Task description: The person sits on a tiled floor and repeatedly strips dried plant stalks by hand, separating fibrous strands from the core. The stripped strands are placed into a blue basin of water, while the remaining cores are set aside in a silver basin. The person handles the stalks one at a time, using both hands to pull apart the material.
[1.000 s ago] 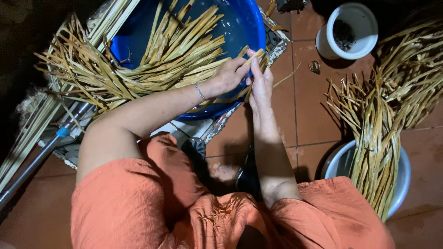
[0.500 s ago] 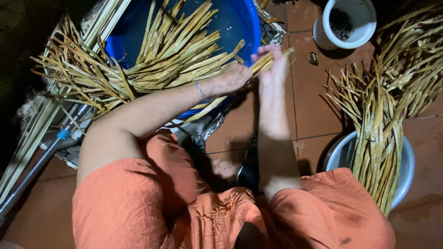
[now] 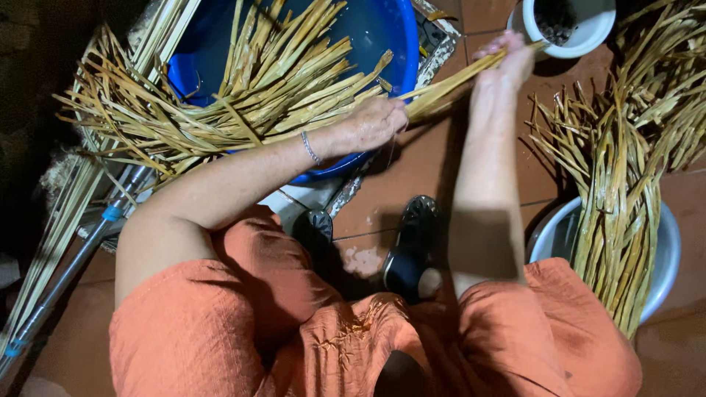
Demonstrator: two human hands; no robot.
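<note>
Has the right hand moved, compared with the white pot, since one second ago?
Yes. The right hand has moved away from the left hand towards the white pot, pulling the strip out.

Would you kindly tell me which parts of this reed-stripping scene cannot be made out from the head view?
- Right hand: motion-blurred, so its grip on the pale split reed strip is unclear.
- Round blue plastic basin: far rim cut by the top edge, floor hidden under reeds.
- White pot: dark contents too small to tell.
- Left hand: fingertips hidden behind the strip.
</note>
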